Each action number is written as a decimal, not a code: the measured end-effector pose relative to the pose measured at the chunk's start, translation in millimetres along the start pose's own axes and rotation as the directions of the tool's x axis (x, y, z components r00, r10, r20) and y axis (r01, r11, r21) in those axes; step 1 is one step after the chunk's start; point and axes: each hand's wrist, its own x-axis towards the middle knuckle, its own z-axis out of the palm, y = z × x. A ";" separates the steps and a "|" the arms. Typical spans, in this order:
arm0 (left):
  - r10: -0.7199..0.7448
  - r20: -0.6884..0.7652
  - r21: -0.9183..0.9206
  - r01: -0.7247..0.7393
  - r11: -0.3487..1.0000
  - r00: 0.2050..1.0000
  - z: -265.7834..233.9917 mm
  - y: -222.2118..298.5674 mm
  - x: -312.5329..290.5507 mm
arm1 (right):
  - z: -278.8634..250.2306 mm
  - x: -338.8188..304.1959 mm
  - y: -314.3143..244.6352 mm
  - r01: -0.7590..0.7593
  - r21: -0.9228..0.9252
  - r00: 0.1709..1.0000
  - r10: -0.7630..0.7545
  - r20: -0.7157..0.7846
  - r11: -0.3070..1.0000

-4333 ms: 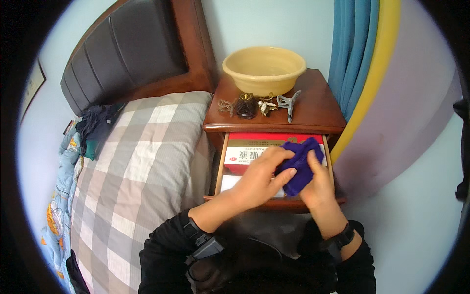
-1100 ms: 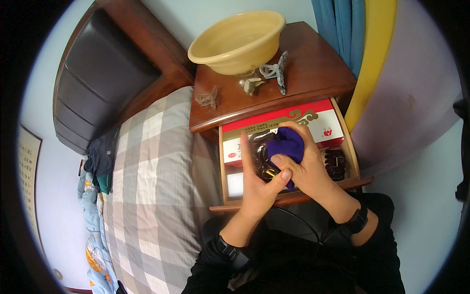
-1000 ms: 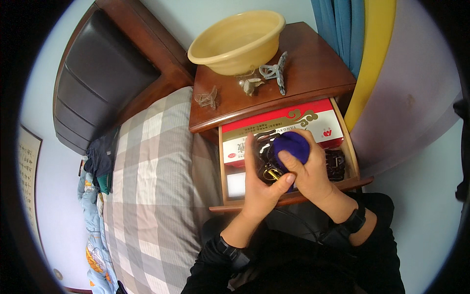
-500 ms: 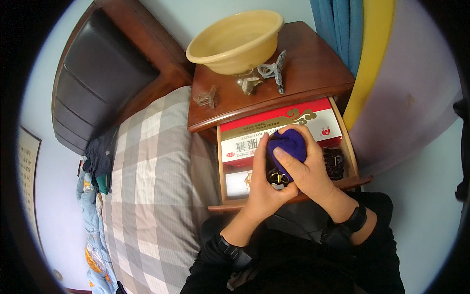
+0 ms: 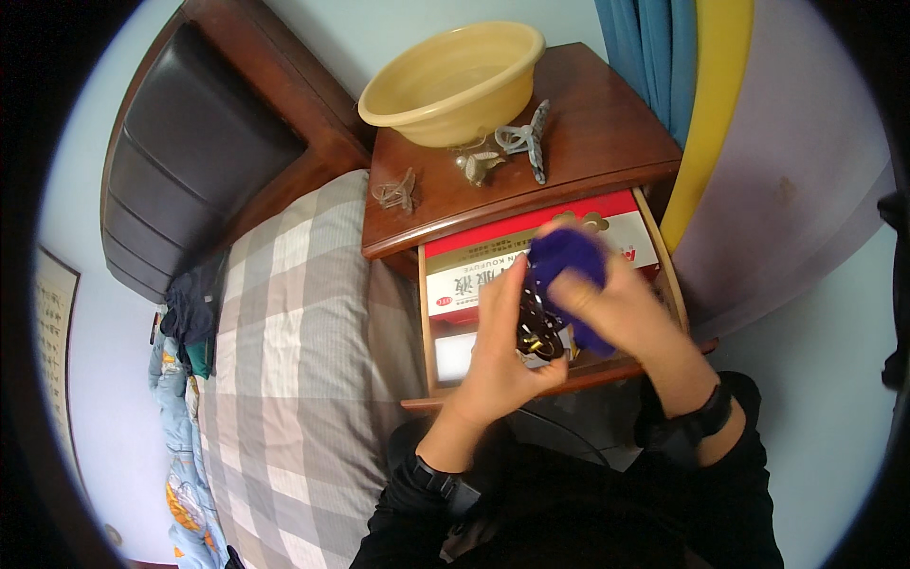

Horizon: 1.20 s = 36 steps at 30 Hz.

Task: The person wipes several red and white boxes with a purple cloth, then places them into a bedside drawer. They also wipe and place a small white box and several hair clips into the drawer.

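Note:
My left hand [image 5: 491,365] is closed around a dark hair claw clip [image 5: 540,337] with pale dots and a gold-coloured metal part. In my right hand [image 5: 621,308], blurred by motion, is a bunched purple cloth [image 5: 573,270], close against the clip's right side. Both hands are over the open drawer [image 5: 427,365] of a reddish-brown nightstand. Inside it lies a red and white box [image 5: 450,294], partly covered by my hands. A smaller white box [image 5: 455,358] sits in front of that one.
On the nightstand top [image 5: 607,142] stand a yellow basin [image 5: 455,119] and several hair clips: a clear one [image 5: 396,193], a silvery one [image 5: 482,167] and a grey-blue one [image 5: 536,142]. A checked bed [image 5: 294,351] is at the left, curtains [image 5: 711,114] at the right.
My right hand and the purple cloth have shifted slightly right, away from my left palm. More of the dark clip shows in my left hand.

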 end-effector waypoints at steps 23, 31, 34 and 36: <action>0.157 -0.189 0.329 -0.088 0.940 0.969 -3.7 2.7 -2.8 | 13.7 -7.2 17.8 0.059 -0.074 0.995 -0.064 -0.076 0.996; -0.062 -0.319 -0.053 0.048 0.997 0.946 8.0 -2.2 -8.6 | 9.5 -4.6 17.8 0.145 0.006 0.915 -0.132 -0.382 0.989; -0.505 -0.082 -0.612 0.357 0.706 0.859 7.8 -3.0 -7.7 | 6.1 -4.4 13.9 0.218 -0.122 0.863 -0.250 -0.439 0.968; -0.491 0.255 -0.862 0.426 0.275 0.833 7.8 -1.5 -6.9 | 10.0 -5.8 14.0 0.341 -0.360 0.833 -0.456 -0.313 0.869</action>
